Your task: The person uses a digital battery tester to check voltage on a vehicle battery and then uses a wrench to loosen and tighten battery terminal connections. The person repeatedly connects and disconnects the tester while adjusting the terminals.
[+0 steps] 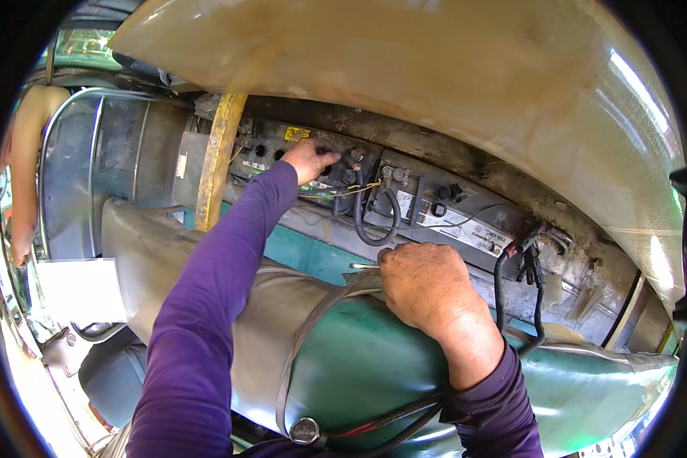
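Observation:
My left hand [311, 162] reaches over the top of a dark battery [271, 145]. Its fingers are drawn together against the battery top, and what they pinch, if anything, is hidden. Black round caps [260, 150] sit just left of these fingers. Closed in a fist, my right hand [427, 286] grips a wrench [364, 266], whose bright end sticks out on the left. This fist is above the green seat cover [359, 343], in front of a second battery [450, 210]. A thick black cable [360, 221] loops down between the batteries.
A yellow bar [220, 160] stands left of the batteries. Overhead hangs a large tan panel [404, 61]. More black cables [499, 282] drop at the right. Another person's arm [27, 168] shows at the far left, beside a metal-framed panel [72, 168].

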`<move>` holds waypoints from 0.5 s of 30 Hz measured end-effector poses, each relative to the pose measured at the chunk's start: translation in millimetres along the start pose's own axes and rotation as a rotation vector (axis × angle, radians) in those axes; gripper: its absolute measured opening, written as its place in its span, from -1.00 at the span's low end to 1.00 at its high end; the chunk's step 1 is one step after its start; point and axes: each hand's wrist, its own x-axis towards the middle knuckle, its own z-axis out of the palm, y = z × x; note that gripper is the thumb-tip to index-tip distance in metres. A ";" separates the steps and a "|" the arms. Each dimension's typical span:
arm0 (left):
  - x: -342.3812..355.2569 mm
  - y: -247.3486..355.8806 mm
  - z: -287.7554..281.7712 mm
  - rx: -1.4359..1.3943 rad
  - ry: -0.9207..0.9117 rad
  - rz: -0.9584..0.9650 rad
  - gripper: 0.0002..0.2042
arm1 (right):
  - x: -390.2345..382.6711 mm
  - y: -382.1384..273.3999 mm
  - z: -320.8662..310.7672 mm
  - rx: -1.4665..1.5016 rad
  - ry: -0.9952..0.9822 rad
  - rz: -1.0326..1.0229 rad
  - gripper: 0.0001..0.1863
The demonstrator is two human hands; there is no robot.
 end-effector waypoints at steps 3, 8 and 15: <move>38.8 -10.3 18.3 0.032 0.051 -0.017 -0.53 | 2.4 8.0 1.4 0.045 0.066 -0.019 -0.75; 84.4 -23.0 33.5 0.520 -0.095 0.080 -0.66 | 19.5 20.7 0.4 0.075 0.025 -0.015 -0.72; 78.2 15.7 17.7 0.798 -0.337 0.133 -0.61 | 24.3 16.9 5.3 0.176 0.050 -0.033 -0.71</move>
